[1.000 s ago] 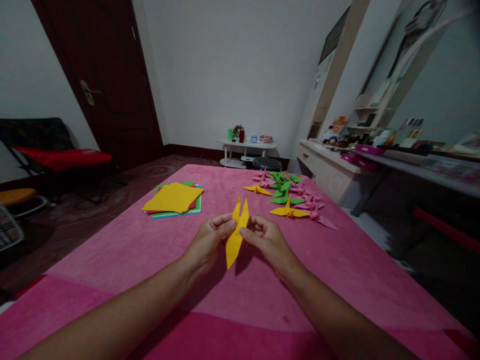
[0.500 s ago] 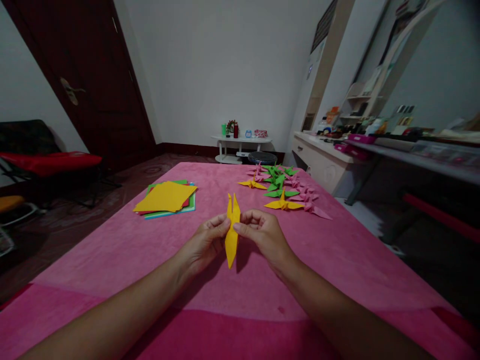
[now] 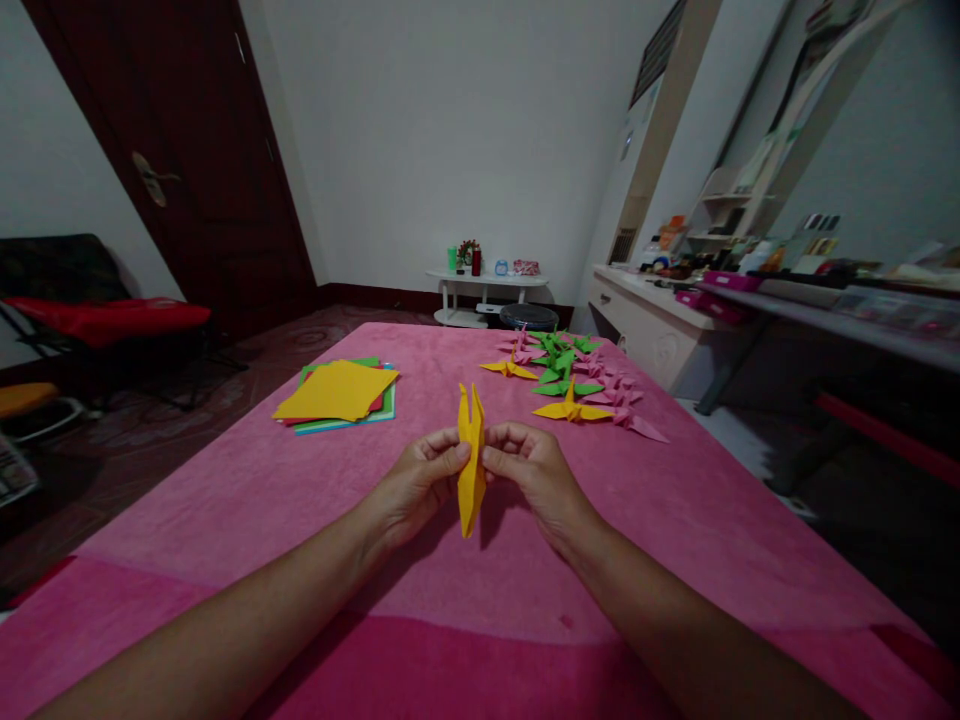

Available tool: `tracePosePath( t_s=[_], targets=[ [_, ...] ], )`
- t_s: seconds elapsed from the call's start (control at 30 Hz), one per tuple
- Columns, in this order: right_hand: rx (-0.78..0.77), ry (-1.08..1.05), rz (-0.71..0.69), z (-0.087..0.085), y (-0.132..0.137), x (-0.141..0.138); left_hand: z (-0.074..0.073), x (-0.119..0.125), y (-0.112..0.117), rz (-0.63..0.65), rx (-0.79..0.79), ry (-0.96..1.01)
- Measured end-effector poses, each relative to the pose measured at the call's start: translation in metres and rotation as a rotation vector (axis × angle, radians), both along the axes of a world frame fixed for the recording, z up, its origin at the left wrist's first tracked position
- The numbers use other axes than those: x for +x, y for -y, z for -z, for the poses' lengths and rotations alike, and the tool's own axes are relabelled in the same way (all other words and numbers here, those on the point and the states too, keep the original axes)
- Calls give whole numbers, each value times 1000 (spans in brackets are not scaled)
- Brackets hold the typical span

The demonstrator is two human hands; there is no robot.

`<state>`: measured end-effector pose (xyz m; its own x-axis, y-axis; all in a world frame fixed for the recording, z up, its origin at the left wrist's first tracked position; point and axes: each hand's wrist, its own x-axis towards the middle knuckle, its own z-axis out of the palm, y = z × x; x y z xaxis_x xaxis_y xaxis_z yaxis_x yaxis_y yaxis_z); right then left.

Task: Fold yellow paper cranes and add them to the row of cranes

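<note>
Between my two hands is a yellow folded paper crane [image 3: 471, 475], long and narrow, with two thin points at its far end and one broader tip toward me. My left hand [image 3: 429, 475] pinches its left side between thumb and fingers. On its right side, the thumb and fingers of my right hand [image 3: 529, 465] are closed on the paper. It is held upright above the pink cloth [image 3: 300, 520], where a shadow falls beside it. The fingers behind the paper are partly hidden.
A stack of coloured paper sheets [image 3: 337, 390], yellow on top, lies at the left. Toward the right back are several finished cranes: yellow [image 3: 572, 410], green [image 3: 566, 388] and pink [image 3: 637, 425]. A white side table [image 3: 487, 278] and a dressing table [image 3: 645, 305] stand beyond.
The yellow paper has turned slightly, so a fold along its length now shows as a ridge. My thumbs have shifted a little on its sides. The whole view has moved slightly.
</note>
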<state>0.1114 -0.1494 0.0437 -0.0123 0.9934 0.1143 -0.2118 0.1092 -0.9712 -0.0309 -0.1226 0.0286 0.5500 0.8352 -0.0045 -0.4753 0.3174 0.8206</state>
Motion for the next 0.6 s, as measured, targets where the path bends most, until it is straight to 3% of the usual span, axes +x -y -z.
tracePosePath(
  t_s=[0.2, 0.37, 0.6],
  targets=[
    [23, 184, 157, 3, -1, 0, 3, 3, 0, -142, 56, -129],
    [37, 156, 71, 14, -6, 1, 8, 3, -4, -269, 62, -163],
    [-123, 80, -33, 25, -12, 11, 10, -2, -11, -13, -105, -196]
  ],
)
